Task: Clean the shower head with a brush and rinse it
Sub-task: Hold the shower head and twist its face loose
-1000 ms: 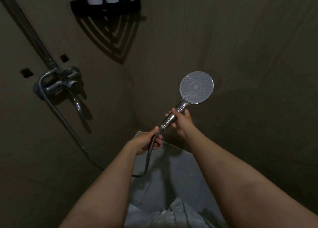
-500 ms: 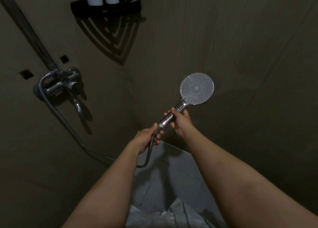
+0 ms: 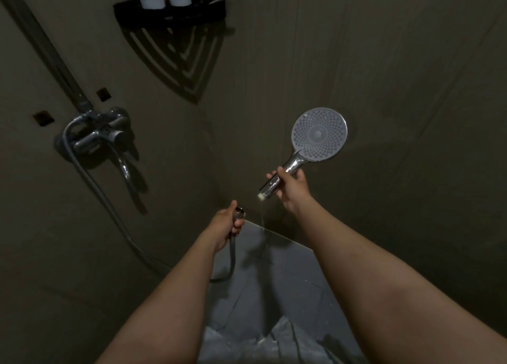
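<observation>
The round chrome shower head [image 3: 318, 133] faces me with its grey nozzle plate, detached from its hose. My right hand [image 3: 292, 189] grips its chrome handle, tilted head-up to the right. A thin trickle of water [image 3: 262, 215] falls from the handle's open lower end. My left hand [image 3: 229, 225] holds the loose end of the grey hose [image 3: 233, 256], its metal nut showing above my fingers, a short gap left of and below the handle. No brush is in view.
A chrome mixer tap [image 3: 98, 134] with spout and riser pipe is on the left wall; the hose loops down from it. A black corner shelf [image 3: 170, 9] with two white bottles hangs high up. Grey floor tiles [image 3: 274, 289] lie below.
The hose and the shower head were joined and are now apart. My left hand dropped down-left with the hose end; my right hand moved the head right, and water drips from the handle.
</observation>
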A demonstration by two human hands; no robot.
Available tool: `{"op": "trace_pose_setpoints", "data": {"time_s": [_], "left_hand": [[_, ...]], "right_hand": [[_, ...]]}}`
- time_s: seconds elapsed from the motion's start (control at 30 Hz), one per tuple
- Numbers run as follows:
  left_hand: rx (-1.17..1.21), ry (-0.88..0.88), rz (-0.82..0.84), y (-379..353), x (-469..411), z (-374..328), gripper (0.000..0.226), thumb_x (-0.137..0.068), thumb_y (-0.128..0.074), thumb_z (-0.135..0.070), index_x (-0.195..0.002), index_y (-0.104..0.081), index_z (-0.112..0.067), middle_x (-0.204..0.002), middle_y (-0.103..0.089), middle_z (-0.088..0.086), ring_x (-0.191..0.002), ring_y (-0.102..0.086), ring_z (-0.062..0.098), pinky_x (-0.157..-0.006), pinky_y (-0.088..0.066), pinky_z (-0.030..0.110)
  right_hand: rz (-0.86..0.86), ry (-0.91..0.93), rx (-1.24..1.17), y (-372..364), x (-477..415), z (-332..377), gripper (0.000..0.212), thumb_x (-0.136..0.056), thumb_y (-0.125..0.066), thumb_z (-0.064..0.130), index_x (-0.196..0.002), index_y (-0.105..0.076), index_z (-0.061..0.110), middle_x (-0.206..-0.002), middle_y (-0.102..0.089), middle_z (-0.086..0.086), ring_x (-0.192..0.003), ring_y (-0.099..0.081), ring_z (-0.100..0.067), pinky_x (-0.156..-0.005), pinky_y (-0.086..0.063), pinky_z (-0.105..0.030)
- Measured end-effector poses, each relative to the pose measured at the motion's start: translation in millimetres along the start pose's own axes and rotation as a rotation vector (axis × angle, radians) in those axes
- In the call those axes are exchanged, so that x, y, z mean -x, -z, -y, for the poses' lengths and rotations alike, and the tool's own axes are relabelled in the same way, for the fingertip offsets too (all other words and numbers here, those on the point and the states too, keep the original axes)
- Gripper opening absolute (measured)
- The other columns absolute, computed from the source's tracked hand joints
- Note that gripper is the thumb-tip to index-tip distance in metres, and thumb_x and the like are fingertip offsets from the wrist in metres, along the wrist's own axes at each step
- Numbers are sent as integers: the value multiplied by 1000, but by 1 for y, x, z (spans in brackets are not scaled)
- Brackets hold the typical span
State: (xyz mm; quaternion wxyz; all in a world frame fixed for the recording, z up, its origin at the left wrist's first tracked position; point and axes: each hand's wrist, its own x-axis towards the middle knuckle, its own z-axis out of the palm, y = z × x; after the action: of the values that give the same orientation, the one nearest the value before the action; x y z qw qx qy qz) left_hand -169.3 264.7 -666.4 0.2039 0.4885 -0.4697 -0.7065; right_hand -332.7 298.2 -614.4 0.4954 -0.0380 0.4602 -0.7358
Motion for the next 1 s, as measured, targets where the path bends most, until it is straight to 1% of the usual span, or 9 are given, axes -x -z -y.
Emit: {"op": "trace_pose_setpoints", "data": {"time_s": [0.1,0.23,0.33,0.43,0.57,0.63,0.77,0.9,1.0], "left_hand": [[-14,0,-9,2,-1,0,48,-103,-26,-36,-68,-49,-12,-37,-37,-6,-31,-27,7,-49,-22,27],[-10,7,-58,3,-3,1,48,-103,-26,-37,-64,-45,-14,-35,-38,-6,-29,-27,7,-49,-20,26],[-2,23,-93,4,-4,1,47,-102,-26,-39,-65,-42,-15,-35,-37,-6,-29,-27,7,-49,-21,27],[14,25,-87,1,-4,-4,46,-103,-23,-37,-66,-38,-16,-34,-34,-6,-28,-25,8,-49,-21,27],[82,2,-38,-5,-3,-11,44,-104,-20,-31,-66,-35,-16,-34,-32,-6,-27,-23,7,-49,-19,26],[124,-16,-36,-8,-2,-13,44,-104,-19,-31,-66,-36,-15,-34,-32,-5,-27,-22,6,-48,-19,26],[213,-65,-33,-17,0,-25,45,-104,-17,-32,-67,-35,-15,-34,-31,-6,-27,-21,5,-48,-18,26],[261,-93,-11,-24,1,-45,44,-104,-15,-35,-69,-34,-16,-34,-31,-6,-27,-22,6,-50,-21,27],[272,-128,-5,-28,2,-63,45,-104,-14,-37,-69,-34,-16,-34,-31,-6,-27,-23,5,-51,-22,27]], "right_hand": [[-5,2,23,2,-1,3,43,-92,-52,0,-132,-41,10,-101,-60,-11,-89,-64,-23,-88,-51,-37],[2,0,48,3,-2,9,53,-92,-53,1,-140,-34,14,-108,-62,-10,-89,-66,-19,-85,-53,-33],[-9,25,129,1,-2,11,42,-92,-53,2,-131,-41,15,-115,-60,-12,-99,-66,-22,-89,-52,-34],[-1,71,194,0,-4,10,35,-92,-53,2,-123,-44,15,-112,-59,-10,-86,-64,-15,-85,-52,-32],[-9,117,240,-2,-9,10,34,-90,-55,-1,-120,-45,12,-96,-60,-5,-83,-61,-15,-98,-46,-38],[1,134,258,-5,-10,10,32,-90,-55,-1,-116,-45,14,-89,-59,-1,-79,-60,-12,-94,-47,-36],[46,140,263,-11,-9,13,31,-89,-55,-3,-114,-45,13,-88,-59,-1,-80,-60,-13,-92,-47,-35],[133,95,269,-15,-3,18,26,-89,-55,-4,-102,-48,17,-91,-59,-4,-79,-62,-14,-77,-49,-28],[182,60,265,-18,1,23,25,-90,-53,-3,-106,-47,15,-98,-60,-7,-82,-63,-16,-81,-49,-30]]}}
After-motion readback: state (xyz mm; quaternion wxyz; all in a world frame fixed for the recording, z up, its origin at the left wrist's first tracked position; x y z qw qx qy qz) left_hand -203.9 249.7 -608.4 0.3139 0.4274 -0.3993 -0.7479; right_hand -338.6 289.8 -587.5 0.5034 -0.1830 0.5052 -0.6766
